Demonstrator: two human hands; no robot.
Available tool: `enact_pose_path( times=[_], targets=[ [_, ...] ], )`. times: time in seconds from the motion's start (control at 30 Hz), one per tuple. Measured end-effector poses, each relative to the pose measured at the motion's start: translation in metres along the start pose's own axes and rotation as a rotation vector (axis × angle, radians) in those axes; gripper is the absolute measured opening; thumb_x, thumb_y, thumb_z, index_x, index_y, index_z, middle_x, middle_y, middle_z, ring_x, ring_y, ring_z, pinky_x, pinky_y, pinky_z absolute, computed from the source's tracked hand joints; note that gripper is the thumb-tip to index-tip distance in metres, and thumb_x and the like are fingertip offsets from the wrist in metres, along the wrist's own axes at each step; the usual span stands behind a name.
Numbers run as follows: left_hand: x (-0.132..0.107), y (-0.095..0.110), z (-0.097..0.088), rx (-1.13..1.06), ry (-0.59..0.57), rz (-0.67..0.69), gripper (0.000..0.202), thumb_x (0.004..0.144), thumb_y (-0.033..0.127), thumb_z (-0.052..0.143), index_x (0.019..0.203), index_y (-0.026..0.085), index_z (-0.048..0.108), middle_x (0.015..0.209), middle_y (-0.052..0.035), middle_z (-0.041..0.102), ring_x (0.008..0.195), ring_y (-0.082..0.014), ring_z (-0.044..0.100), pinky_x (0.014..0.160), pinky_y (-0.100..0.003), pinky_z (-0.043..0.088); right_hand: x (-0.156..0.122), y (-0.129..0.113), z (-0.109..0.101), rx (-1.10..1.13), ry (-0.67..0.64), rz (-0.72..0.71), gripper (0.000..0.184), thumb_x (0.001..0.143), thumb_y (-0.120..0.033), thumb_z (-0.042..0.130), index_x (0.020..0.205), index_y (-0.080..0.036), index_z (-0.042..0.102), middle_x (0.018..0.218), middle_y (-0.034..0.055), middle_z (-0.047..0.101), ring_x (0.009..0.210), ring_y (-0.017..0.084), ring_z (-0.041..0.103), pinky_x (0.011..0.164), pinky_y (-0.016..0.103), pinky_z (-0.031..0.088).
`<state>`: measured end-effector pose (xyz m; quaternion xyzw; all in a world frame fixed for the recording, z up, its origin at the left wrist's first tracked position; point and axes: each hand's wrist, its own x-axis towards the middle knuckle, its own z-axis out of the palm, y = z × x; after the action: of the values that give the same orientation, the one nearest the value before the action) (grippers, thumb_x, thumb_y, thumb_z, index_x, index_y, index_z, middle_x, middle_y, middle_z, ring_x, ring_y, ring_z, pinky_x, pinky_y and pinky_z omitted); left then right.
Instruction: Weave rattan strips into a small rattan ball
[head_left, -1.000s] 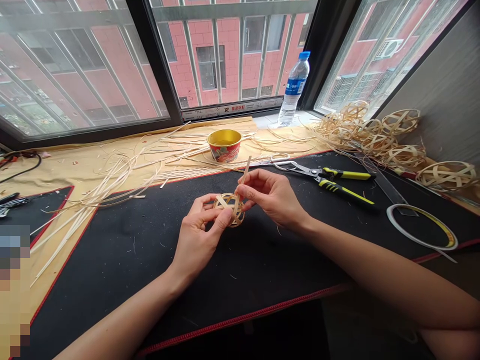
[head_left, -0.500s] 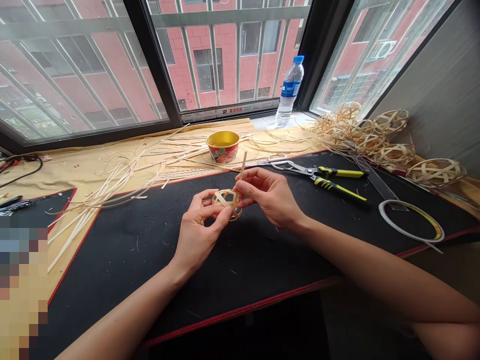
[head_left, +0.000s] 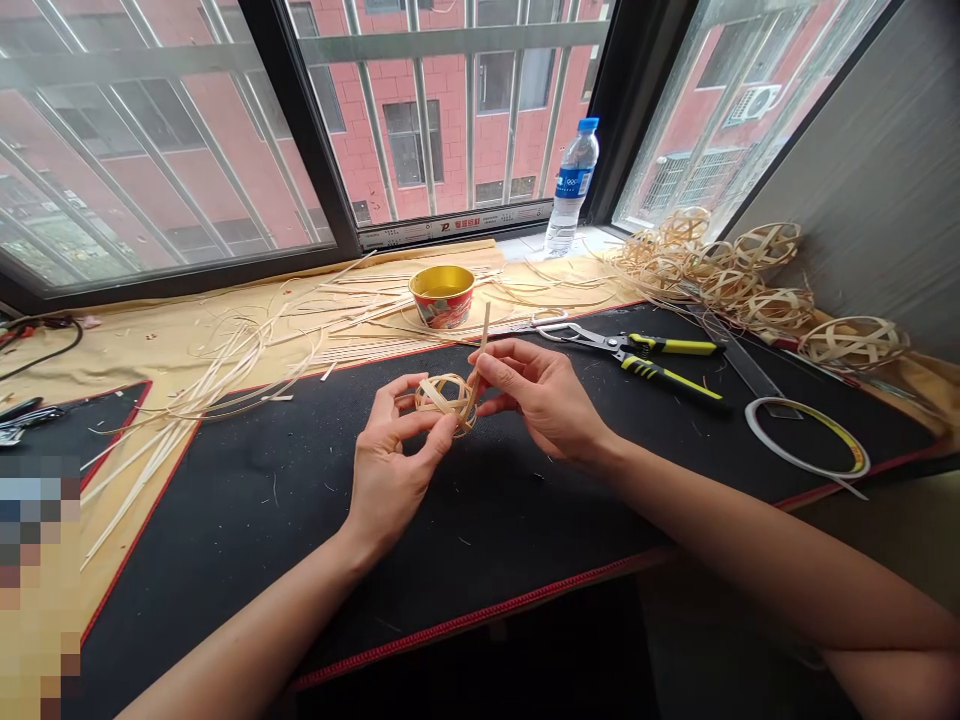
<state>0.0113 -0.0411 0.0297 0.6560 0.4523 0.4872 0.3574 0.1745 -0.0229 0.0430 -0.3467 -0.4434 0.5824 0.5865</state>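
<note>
A small woven ball of pale bamboo strips point(head_left: 444, 396) is held above the black mat point(head_left: 300, 520). My left hand point(head_left: 390, 460) cups it from below and the left, fingers curled round it. My right hand point(head_left: 536, 395) pinches a loose strip end point(head_left: 484, 335) that sticks up out of the ball on its right side. Both hands touch the ball.
Yellow-handled shears point(head_left: 645, 355) lie right of my hands, with a tape ring point(head_left: 810, 440) and a metal ruler point(head_left: 742, 365) beyond. Finished woven balls point(head_left: 750, 275) pile up at the right. A gold-lined bowl point(head_left: 442, 293), a water bottle point(head_left: 570, 188) and loose strips point(head_left: 225, 370) sit behind.
The ball has been turned slightly between my fingers, and the upright strip end now shows shorter above it. The view has drifted a little; my hands stay in the same place.
</note>
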Motion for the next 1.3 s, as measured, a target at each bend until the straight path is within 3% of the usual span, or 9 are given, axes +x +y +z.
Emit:
enact_pose_path(
  times=[0.17,0.3,0.47,0.6,0.77,1.3],
  targets=[
    [-0.001,0.003,0.001,-0.013,0.078,0.038,0.010,0.074,0.029,0.070,0.076,0.022,0.076,0.117,-0.0080,0.053,0.107,-0.0208,0.057,0.092,-0.031,0.049,-0.019,-0.005,0.009,0.105,0.029,0.105,0.026,0.065,-0.038,0.077,0.072,-0.017,0.064,0.070,-0.0004,0.061,0.071,0.012,0.060,0.054,0.022,0.056],
    [-0.002,0.007,0.001,0.002,0.104,0.082,0.008,0.074,0.027,0.071,0.076,0.022,0.076,0.117,-0.0075,0.053,0.106,-0.0200,0.058,0.089,-0.030,0.051,-0.034,-0.005,0.014,0.171,0.068,0.124,0.025,0.072,-0.041,0.072,0.069,-0.017,0.064,0.071,-0.0005,0.058,0.071,0.011,0.057,0.058,0.026,0.059],
    [-0.002,0.007,0.001,0.020,0.112,0.113,0.009,0.075,0.029,0.070,0.075,0.022,0.076,0.120,-0.0062,0.053,0.106,-0.0207,0.059,0.092,-0.032,0.049,-0.045,-0.003,0.016,0.289,0.099,0.131,0.014,0.071,-0.030,0.074,0.075,-0.020,0.065,0.073,-0.0020,0.057,0.074,0.012,0.057,0.066,0.032,0.060],
    [-0.002,0.005,-0.001,0.040,0.109,0.127,0.010,0.076,0.029,0.069,0.073,0.022,0.075,0.120,-0.0052,0.053,0.108,-0.0212,0.058,0.095,-0.033,0.047,-0.055,0.000,0.019,0.347,0.100,0.191,0.014,0.069,-0.028,0.075,0.070,-0.018,0.065,0.073,-0.0015,0.056,0.075,0.012,0.056,0.069,0.033,0.059],
    [-0.002,0.004,-0.002,0.053,0.068,0.196,0.007,0.077,0.024,0.069,0.074,0.021,0.075,0.123,-0.0061,0.052,0.107,-0.0209,0.057,0.096,-0.035,0.046,-0.065,0.005,0.022,0.385,0.134,0.235,0.020,0.065,-0.025,0.078,0.080,-0.020,0.066,0.071,-0.0019,0.058,0.070,0.011,0.056,0.067,0.032,0.059],
    [-0.003,0.004,-0.004,0.059,0.009,0.326,0.009,0.077,0.015,0.068,0.076,0.022,0.073,0.125,-0.0058,0.050,0.113,-0.0225,0.054,0.095,-0.037,0.048,-0.079,0.011,0.024,0.493,0.079,0.362,0.020,0.069,-0.024,0.077,0.084,-0.018,0.064,0.072,-0.0021,0.057,0.068,0.007,0.053,0.070,0.030,0.059]
  ],
)
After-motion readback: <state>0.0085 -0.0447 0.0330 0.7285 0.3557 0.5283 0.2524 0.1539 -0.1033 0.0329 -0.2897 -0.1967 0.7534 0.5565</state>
